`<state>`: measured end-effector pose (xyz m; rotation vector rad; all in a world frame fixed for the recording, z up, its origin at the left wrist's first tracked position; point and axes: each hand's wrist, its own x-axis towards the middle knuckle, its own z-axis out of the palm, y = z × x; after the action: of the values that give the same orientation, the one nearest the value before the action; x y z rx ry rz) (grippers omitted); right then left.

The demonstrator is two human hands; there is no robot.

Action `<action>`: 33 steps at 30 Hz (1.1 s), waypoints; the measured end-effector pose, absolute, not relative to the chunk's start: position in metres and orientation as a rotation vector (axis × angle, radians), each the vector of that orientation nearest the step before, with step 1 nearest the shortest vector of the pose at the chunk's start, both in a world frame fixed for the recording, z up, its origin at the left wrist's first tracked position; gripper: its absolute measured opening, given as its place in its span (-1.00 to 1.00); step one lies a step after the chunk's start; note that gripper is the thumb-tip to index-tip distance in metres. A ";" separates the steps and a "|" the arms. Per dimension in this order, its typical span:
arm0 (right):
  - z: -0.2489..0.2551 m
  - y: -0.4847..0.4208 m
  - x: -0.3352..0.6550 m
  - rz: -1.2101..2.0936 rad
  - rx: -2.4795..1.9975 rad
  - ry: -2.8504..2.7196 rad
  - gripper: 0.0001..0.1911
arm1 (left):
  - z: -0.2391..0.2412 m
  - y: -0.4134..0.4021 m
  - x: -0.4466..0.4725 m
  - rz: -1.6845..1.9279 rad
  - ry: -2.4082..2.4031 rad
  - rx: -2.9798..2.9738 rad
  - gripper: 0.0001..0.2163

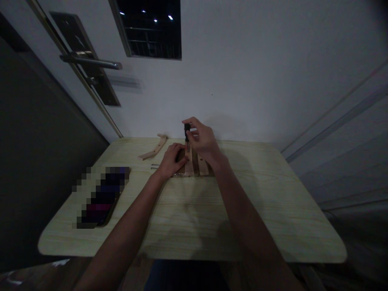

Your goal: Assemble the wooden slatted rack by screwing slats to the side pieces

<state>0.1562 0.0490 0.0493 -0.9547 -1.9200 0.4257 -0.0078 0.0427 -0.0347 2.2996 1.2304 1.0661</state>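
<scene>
Turning on a screw appears to be the step in hand, though the tip itself is too small and dim to be read. A black-handled screwdriver (187,131) is held upright by the right hand (206,139), whose fingertips are closed around the handle, with the shaft pointed down at the left wooden strip (189,167). By the left hand (170,161), thumb and fingers are kept apart, the thumb laid against that strip as if it were being steadied. Beside it, apart from it, the right wooden strip (203,166) is set on the same brown base (196,167), near the back of the tabletop (266,210), and a dark hole or screw head can be seen in it.

As for progress, two strips have been placed on the base; whether either is fully fastened cannot be told. A bent wooden piece (156,149) is left loose behind the left hand, joined to nothing, and two thin metal pins (154,166), possibly screws, are left unused just beside that hand. The work is therefore judged to be partly done. Farther left, a pixelated phone (106,198) is laid flat.
</scene>
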 end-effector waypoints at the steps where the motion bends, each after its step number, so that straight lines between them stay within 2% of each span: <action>1: 0.049 0.050 0.157 0.418 -0.970 -1.924 -0.69 | -0.035 0.042 -0.008 1.066 1.230 2.298 -0.73; 7: 0.051 0.049 0.158 0.377 -1.005 -1.960 -0.72 | -0.033 0.040 -0.008 1.051 1.241 2.281 -0.75; 26: 0.052 0.045 0.155 0.417 -0.981 -1.936 -0.66 | -0.034 0.041 -0.008 1.073 1.206 2.298 -0.73; 33: 0.049 0.048 0.158 0.304 -0.974 -1.983 -0.67 | -0.035 0.042 -0.007 1.073 1.206 2.299 -0.73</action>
<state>0.1577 0.0478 0.0492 -0.9744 -1.9834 0.3038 -0.0074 0.0420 -0.0351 2.2989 1.2060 1.0730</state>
